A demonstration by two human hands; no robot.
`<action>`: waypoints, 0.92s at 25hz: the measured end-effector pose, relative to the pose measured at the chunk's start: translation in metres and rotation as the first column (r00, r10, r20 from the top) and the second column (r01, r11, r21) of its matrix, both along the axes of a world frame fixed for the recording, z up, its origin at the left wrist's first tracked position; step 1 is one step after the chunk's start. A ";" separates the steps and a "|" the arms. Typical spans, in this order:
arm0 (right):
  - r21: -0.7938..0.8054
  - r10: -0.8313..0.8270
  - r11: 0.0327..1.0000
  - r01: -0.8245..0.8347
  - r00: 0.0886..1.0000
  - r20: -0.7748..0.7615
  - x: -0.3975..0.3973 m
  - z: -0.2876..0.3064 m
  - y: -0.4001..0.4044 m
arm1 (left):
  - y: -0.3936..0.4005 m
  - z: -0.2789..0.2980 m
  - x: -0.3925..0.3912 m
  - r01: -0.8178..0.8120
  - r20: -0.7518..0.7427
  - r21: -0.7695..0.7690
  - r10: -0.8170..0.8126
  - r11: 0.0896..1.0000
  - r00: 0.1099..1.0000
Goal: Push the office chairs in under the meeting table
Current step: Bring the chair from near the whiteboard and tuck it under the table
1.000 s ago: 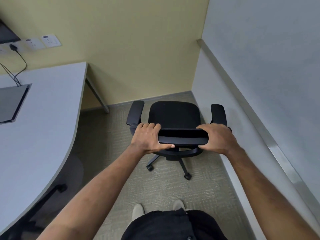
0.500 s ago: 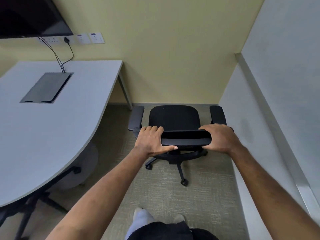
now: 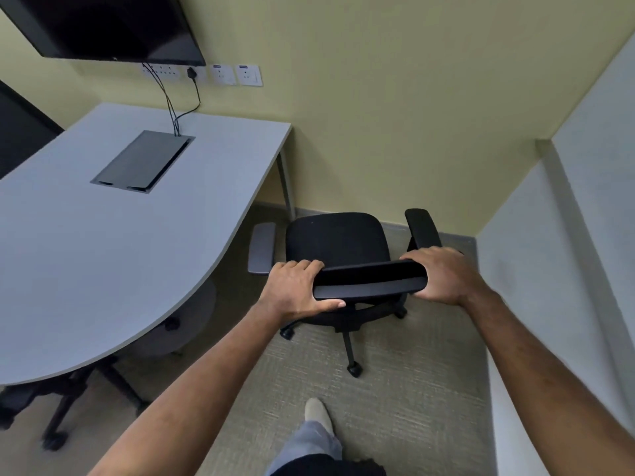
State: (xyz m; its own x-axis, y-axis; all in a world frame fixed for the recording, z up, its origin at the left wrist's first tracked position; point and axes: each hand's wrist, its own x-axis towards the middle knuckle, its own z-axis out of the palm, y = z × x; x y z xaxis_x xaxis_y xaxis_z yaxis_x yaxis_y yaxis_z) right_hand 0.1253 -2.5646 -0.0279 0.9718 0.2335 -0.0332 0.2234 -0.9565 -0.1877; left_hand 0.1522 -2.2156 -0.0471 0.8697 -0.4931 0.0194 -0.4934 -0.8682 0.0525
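Note:
A black office chair (image 3: 338,243) on castors stands on the carpet in front of me, its seat facing the yellow wall. My left hand (image 3: 297,292) grips the left end of its backrest top, thumb underneath. My right hand (image 3: 443,274) grips the right end. The curved grey meeting table (image 3: 86,242) lies to the left; the chair's left armrest is close beside the table's edge, outside it.
A second chair's black base (image 3: 56,407) shows under the table at lower left. A grey cable box (image 3: 142,162) sits in the tabletop, with cables to wall sockets under a wall screen (image 3: 103,25). A pale partition wall (image 3: 567,269) runs along the right. My foot (image 3: 318,412) is on the carpet.
My view has turned left, so more of the table and the wall screen show. The chair has swung leftward, nearer the table edge. Both hands keep their hold on the backrest.

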 end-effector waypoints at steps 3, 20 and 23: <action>0.007 0.051 0.999 -0.051 0.999 0.010 0.041 0.001 -0.002 | -0.003 0.001 0.013 -0.070 0.027 0.006 0.070 0.998 0.997; -0.058 0.216 0.975 -0.216 0.976 -0.002 0.239 -0.004 -0.055 | -0.093 0.004 0.071 -0.372 0.030 -0.047 0.374 0.927 0.927; -0.034 0.271 0.962 -0.270 0.962 0.032 0.256 -0.008 -0.060 | -0.105 0.003 0.077 -0.416 0.037 -0.055 0.418 0.908 0.908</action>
